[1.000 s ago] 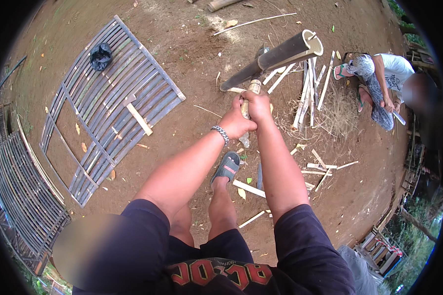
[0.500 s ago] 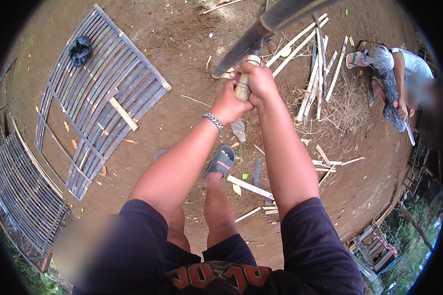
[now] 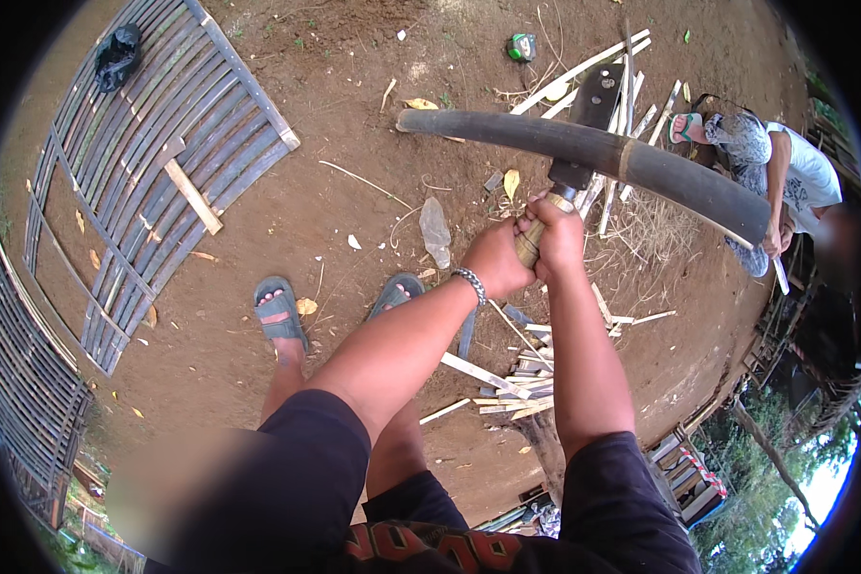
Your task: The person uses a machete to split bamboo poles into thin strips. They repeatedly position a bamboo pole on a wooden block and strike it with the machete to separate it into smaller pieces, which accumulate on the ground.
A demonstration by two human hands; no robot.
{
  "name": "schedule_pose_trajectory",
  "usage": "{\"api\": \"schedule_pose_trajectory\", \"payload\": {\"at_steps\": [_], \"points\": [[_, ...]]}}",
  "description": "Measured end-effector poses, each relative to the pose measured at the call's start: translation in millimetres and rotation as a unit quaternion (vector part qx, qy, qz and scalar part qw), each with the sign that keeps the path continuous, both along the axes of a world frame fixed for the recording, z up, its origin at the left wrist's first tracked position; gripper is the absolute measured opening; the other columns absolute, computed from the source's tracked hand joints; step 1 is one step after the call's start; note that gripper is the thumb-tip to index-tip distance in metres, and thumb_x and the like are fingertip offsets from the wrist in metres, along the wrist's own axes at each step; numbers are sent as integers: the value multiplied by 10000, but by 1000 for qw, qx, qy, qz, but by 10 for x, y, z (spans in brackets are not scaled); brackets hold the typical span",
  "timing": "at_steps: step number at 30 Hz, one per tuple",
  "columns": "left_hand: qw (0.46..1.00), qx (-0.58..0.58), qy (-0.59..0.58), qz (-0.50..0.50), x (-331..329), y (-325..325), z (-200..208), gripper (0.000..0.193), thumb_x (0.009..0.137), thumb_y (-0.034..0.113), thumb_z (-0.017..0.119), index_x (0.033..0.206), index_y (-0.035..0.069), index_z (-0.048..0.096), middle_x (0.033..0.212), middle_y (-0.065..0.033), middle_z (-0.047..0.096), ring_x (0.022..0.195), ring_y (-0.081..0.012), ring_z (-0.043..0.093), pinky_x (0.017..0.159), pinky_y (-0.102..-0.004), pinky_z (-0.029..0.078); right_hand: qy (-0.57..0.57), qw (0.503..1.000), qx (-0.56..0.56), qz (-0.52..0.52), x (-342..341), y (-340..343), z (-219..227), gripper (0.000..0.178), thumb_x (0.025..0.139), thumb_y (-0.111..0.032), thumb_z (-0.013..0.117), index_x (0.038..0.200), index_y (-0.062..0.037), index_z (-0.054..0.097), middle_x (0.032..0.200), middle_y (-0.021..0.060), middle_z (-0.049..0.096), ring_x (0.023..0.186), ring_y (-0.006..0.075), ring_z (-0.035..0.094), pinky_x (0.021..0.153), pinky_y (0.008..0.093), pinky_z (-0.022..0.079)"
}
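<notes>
Grip: left hand [image 3: 496,258] and right hand [image 3: 557,237] both clenched on chopper handle [image 3: 531,241] | blade [image 3: 595,100] lodged in bamboo pole [image 3: 584,153] | pole unsplit; split strips [image 3: 517,378] on ground.

Both arms stretched forward, hands clenched together at about 12 o'clock.

The left hand [image 3: 496,258] and right hand [image 3: 557,237] press side by side, fingers curled tight into fists. The left wrist wears a metal bracelet. Bare forearms rise from 6 o'clock; both sandalled feet stand planted below, towards 9 o'clock.
</notes>
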State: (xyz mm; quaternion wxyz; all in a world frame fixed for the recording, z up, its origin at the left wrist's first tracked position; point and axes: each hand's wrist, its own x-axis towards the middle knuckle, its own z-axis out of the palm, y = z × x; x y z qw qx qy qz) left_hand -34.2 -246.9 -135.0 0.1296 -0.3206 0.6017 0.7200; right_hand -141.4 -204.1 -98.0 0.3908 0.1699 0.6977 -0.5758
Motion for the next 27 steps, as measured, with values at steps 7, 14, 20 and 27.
{"api": "schedule_pose_trajectory", "payload": {"at_steps": [7, 14, 20, 27], "points": [[991, 49, -124, -9, 470, 920, -509, 735, 679, 326, 856, 1246, -8, 527, 1150, -239, 691, 1053, -377, 693, 917, -433, 543, -72, 989, 90, 91, 435, 875, -825, 158, 850, -32, 616, 990, -26, 544, 777, 85, 597, 578, 176, 576, 533, 341, 508], [992, -18, -72, -106, 893, 475, -574, 1040, 655, 409, 902, 1438, -41, 387, 1320, -266, 613, 1211, -357, 632, 1020, -405, 502, -201, 978, 6, -55, 786, 798, -1023, 162, 872, -62, 656, 990, -36, 548, 772, 62, 586, 572, 164, 574, 519, 343, 518], [972, 26, -179, -148, 1470, -453, -395, 908, 851, 400, 818, 1519, -24, 371, 1385, -213, 585, 1237, -280, 600, 1014, -389, 509, -226, 969, 10, -103, 1184, 890, -865, 99, 857, -80, 657, 915, -23, 600, 725, 63, 586, 571, 169, 575, 517, 354, 498], [935, -156, -309, -70, 2625, -1577, -881, 708, 858, 329, 790, 1373, -82, 530, 1140, -185, 724, 1049, -258, 702, 911, -363, 542, -123, 973, 195, -9, 1750, 1930, -1151, 174, 817, -99, 682, 949, -1, 628, 745, 88, 631, 613, 191, 601, 573, 368, 504]]}}
